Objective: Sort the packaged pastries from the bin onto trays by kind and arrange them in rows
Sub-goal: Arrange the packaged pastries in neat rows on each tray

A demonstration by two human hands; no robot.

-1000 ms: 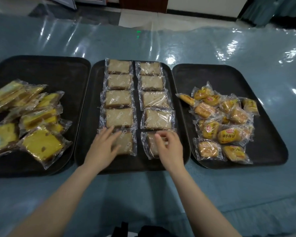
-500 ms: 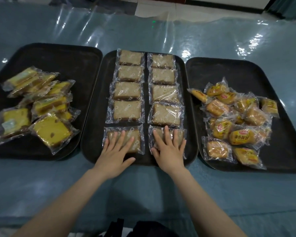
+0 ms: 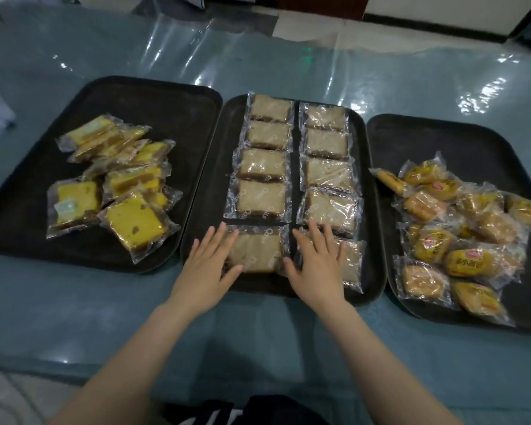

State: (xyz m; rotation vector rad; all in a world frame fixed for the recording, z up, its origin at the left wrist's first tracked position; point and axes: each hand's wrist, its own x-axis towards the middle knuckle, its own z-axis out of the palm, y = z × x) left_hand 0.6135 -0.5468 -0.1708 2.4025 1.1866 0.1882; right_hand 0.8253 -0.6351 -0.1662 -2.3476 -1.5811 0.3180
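The table [image 3: 258, 56] wears glossy, wrinkled clear plastic film over teal. On it, three trays [image 3: 154, 96] look matt black and faintly grainy. The pastries [image 3: 262, 197] sit in shiny, crinkled transparent plastic wrappers.

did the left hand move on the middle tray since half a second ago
Yes. The left hand slid toward the tray's left edge: it lay centred on the near-left brown pastry pack, and now covers only that pack's left end, on the middle tray.
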